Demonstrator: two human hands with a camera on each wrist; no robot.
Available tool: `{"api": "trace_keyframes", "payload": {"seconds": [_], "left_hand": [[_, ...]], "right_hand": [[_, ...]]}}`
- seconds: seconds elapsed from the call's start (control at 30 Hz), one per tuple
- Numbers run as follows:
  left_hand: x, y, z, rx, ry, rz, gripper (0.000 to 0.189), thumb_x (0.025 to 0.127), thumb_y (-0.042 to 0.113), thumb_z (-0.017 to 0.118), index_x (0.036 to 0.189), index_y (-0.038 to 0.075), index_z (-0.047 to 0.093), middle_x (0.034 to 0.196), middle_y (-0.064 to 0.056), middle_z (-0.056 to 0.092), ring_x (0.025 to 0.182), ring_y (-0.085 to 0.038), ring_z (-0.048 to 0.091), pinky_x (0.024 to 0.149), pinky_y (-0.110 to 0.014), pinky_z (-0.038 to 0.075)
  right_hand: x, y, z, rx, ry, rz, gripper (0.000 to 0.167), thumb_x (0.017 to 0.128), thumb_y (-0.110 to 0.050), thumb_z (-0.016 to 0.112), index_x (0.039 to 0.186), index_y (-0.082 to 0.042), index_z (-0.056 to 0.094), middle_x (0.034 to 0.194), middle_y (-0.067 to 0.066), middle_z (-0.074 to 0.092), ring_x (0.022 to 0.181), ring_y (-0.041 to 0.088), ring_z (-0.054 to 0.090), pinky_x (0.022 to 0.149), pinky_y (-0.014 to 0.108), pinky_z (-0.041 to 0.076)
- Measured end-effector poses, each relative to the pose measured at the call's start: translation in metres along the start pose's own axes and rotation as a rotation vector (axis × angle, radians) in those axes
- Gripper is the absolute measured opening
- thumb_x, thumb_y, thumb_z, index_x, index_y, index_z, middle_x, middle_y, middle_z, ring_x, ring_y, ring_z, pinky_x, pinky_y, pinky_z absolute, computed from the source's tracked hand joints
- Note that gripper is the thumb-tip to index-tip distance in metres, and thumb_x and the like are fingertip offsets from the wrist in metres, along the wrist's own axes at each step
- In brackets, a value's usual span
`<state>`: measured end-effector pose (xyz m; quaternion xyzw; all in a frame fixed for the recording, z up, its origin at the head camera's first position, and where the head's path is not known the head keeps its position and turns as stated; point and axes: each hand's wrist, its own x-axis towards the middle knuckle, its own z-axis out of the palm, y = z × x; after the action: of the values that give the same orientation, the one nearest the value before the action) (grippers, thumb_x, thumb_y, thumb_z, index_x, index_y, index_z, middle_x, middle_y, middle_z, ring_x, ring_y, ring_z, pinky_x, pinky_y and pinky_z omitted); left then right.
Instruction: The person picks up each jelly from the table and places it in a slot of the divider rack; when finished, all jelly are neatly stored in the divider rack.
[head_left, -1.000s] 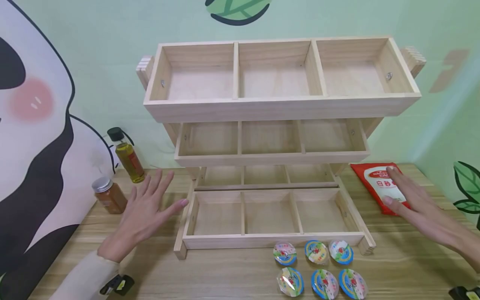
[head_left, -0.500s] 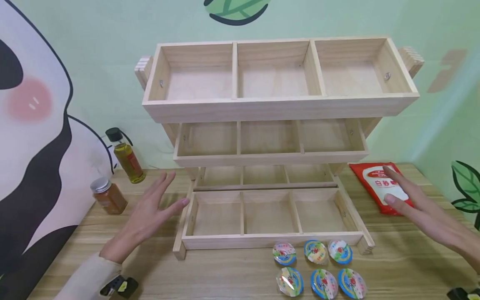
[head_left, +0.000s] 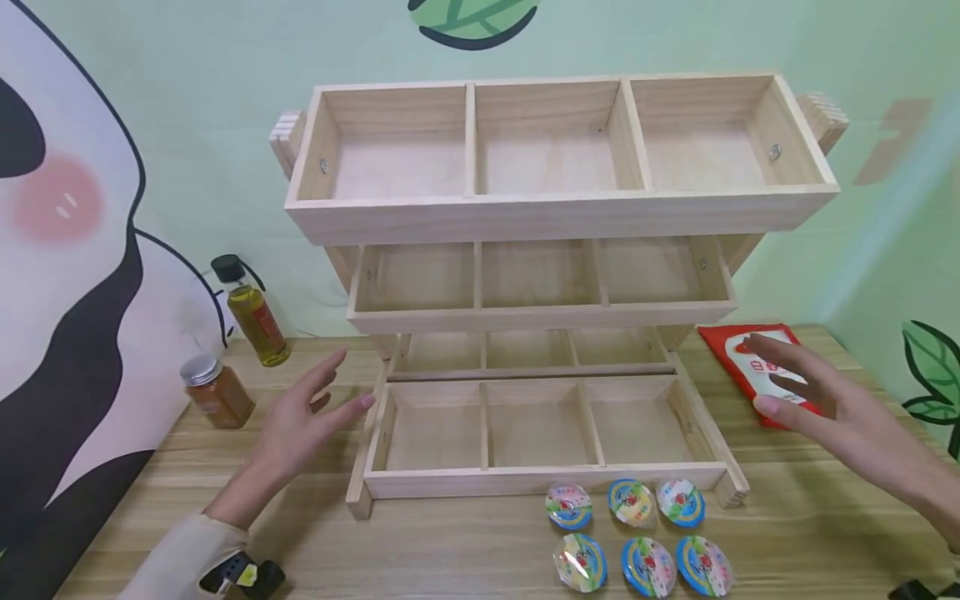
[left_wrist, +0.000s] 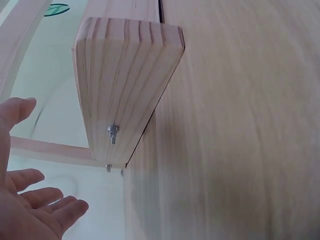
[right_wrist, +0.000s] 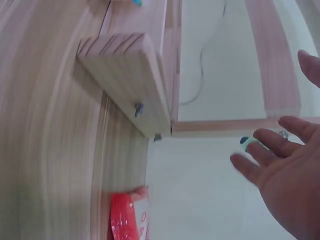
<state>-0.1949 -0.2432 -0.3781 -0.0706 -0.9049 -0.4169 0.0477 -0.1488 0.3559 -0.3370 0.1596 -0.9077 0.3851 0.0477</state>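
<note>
My left hand (head_left: 303, 425) hovers over the table left of a tiered wooden shelf (head_left: 558, 218), fingers loosely bent and holding nothing. In the left wrist view its fingers (left_wrist: 42, 197) show apart from the shelf's bolted end board (left_wrist: 125, 75). On the other side, my right hand (head_left: 840, 417) is held in the air with relaxed fingers, overlapping a red and white bag (head_left: 738, 354) in the head view. The right wrist view has that bag (right_wrist: 125, 217) lying at the bottom, well away from the fingers (right_wrist: 265, 155).
An oil bottle with a dark cap (head_left: 258, 321) and a brown jar with a silver lid (head_left: 219, 396) stand at left. Several small lidded cups (head_left: 648, 568) sit in two rows before the shelf. A patterned wall (head_left: 187, 125) rises behind.
The fingers of both hands have bent a little from a flatter, more spread pose. My right hand has shifted slightly left over the bag. The shelf, bottles and cups have stayed put.
</note>
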Motion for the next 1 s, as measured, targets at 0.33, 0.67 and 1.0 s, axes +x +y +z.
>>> {"api": "trace_keyframes", "payload": {"seconds": [0.33,0.67,1.0], "left_hand": [[0.0,0.0,0.003,-0.117,-0.014,-0.052,0.085,0.101,0.045,0.074,0.166,0.007,0.034,0.167,-0.025,0.035,0.147,-0.049,0.042,0.11,-0.059,0.045],[-0.001,-0.003,0.008,-0.223,-0.009,-0.097,0.077,0.102,0.042,0.074,0.16,0.001,0.044,0.161,-0.021,0.047,0.145,-0.039,0.048,0.113,-0.053,0.044],[-0.005,-0.005,0.016,-0.235,0.002,-0.115,0.067,0.101,0.04,0.075,0.152,0.001,0.055,0.152,-0.019,0.058,0.138,-0.035,0.057,0.11,-0.049,0.049]], "right_hand": [[-0.004,-0.023,0.014,0.133,0.043,-0.103,0.061,0.101,0.004,0.068,0.157,-0.012,0.05,0.151,-0.009,0.058,0.125,-0.003,0.06,0.087,0.019,0.057],[-0.004,-0.045,0.033,0.168,-0.042,-0.22,0.054,0.097,0.009,0.071,0.147,-0.01,0.06,0.146,0.005,0.064,0.126,0.01,0.065,0.094,0.022,0.056],[-0.003,-0.062,0.049,0.138,-0.085,-0.267,0.053,0.096,0.002,0.076,0.143,-0.019,0.065,0.139,0.007,0.07,0.123,0.014,0.067,0.099,0.018,0.051]]}}
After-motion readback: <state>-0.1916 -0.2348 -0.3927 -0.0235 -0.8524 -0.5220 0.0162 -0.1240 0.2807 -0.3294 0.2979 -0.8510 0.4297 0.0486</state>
